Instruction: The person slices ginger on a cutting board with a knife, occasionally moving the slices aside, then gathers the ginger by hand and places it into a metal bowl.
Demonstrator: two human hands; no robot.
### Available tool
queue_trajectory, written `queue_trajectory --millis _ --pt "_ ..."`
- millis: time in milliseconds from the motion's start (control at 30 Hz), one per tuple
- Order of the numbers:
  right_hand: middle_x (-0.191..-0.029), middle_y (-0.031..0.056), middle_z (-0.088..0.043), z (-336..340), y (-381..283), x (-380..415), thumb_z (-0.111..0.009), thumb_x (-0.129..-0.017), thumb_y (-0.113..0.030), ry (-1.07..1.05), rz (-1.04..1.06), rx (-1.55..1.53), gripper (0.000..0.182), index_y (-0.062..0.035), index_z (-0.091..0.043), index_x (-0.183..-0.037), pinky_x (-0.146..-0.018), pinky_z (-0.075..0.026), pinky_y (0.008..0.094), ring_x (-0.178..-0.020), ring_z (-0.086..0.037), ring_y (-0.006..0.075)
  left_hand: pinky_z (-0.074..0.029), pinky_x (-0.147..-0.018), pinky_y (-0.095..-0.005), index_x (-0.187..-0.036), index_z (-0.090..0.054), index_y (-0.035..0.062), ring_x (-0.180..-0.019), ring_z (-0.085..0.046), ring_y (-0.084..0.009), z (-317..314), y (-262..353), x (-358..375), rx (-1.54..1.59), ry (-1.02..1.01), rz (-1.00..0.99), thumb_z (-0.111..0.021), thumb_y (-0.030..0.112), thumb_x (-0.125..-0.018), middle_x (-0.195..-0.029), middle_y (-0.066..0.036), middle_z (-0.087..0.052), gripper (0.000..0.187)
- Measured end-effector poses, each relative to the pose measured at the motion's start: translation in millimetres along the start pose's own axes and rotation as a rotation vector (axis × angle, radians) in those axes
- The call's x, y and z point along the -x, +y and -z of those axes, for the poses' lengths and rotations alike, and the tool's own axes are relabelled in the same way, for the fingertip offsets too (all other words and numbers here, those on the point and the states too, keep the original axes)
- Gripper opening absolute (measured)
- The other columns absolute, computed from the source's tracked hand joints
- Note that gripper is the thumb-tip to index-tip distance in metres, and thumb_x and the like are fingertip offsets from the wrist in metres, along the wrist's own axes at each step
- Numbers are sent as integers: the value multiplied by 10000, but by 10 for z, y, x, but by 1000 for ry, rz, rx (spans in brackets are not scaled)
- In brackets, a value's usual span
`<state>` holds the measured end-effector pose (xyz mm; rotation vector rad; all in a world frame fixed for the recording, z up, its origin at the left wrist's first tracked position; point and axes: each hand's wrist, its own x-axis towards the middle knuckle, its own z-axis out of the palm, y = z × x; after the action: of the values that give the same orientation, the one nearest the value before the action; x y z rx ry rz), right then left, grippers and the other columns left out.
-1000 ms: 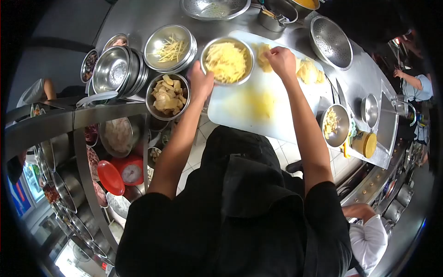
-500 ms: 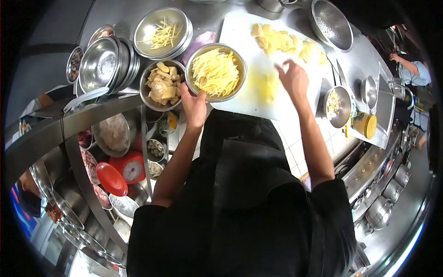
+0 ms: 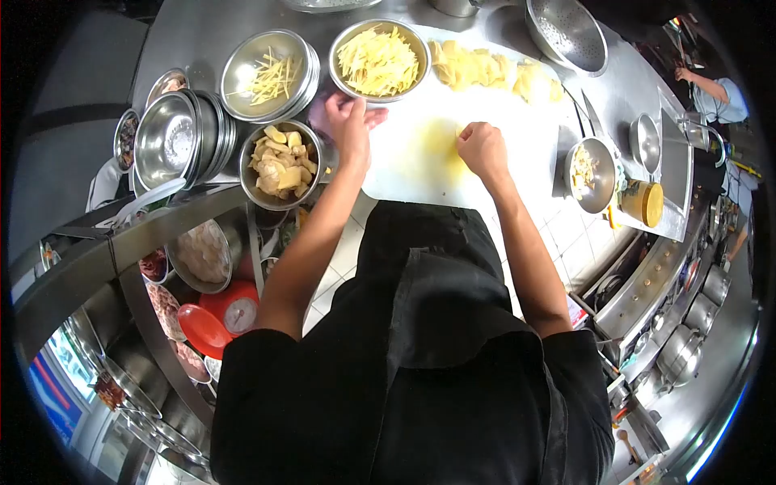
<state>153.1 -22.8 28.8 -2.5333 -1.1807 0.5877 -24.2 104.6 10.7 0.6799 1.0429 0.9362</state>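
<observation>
My left hand (image 3: 352,129) is just below a steel bowl (image 3: 426,71) heaped with thin yellow strips (image 3: 380,61), which look like cut ginger. Its fingers are apart, slightly blurred, with nothing in them. Over the white cutting board (image 3: 404,166), my right hand (image 3: 483,149) is closed; whatever it may hold is hidden. A wet yellow stain marks the board beside it. Sliced yellow pieces (image 3: 485,69) lie in a row along the board's far edge. Chunks of peeled ginger (image 3: 281,166) fill a bowl left of my left hand.
Stacked bowls (image 3: 263,77) with a few strips on top stand at the far left, near more nested steel bowls (image 3: 166,137). A knife (image 3: 592,113) and a small pan (image 3: 594,194) lie right of the board. A colander (image 3: 570,36) stands behind. Another person (image 3: 715,97) is at far right.
The bowl of strips has moved away from me to the board's far left corner, and my left hand has let go of it. My right hand has closed; the small yellow pile beside it is no longer visible.
</observation>
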Motion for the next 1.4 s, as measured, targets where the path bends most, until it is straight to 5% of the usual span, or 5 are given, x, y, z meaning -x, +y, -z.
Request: queue_trajectory --millis 267,467,700,867,1400 --pt "-720 189 -660 328 -466 -1316 -652 -736 -263 68 164 101 230 -48 -711 -794 -668 -527 405 -693 -665 348 -521 -679 -256 -1044 -564 -8 -732 -605 -113 153 -268 952 -319 -372 -173 -541 -11 -901 -886 -46 -575 144" --pt "-781 145 -660 402 -179 -926 -644 -870 -234 348 578 10 206 -35 -675 -825 -629 -491 414 -694 -634 330 -525 -837 -305 -1153 -589 -38 -908 -659 -191 394 -650 1232 -129 -916 642 -453 97 -965 -1042 -136 -666 269" --pt "-1163 170 -566 -52 465 544 -600 -832 -9 249 460 5 305 -11 -608 -1137 -838 -498 416 -1048 -560 358 -397 -1077 -437 -1366 -409 -99 -1213 -543 -328 284 -1345 1320 529 -685 1208 -344 237 -977 -1344 -248 -522 518" --pt "-1145 173 -555 -211 372 1105 -582 -755 12 117 508 -107 376 13 -593 -1131 -849 -494 416 -1030 -557 356 -411 -1063 -467 -1284 -501 -61 -1212 -539 -349 209 -1582 1272 1188 -704 1187 -371 302 -993 -1264 -247 -570 483" --pt "-1470 205 -376 -670 -396 193 -588 -900 -199 27 923 40 564 21 -411 -1388 -1146 -287 411 -1384 -340 345 -424 -1035 -452 -1246 -523 -77 -1130 -583 -312 822 -1091 1112 485 -510 950 -411 249 -962 -1183 -203 -625 446"
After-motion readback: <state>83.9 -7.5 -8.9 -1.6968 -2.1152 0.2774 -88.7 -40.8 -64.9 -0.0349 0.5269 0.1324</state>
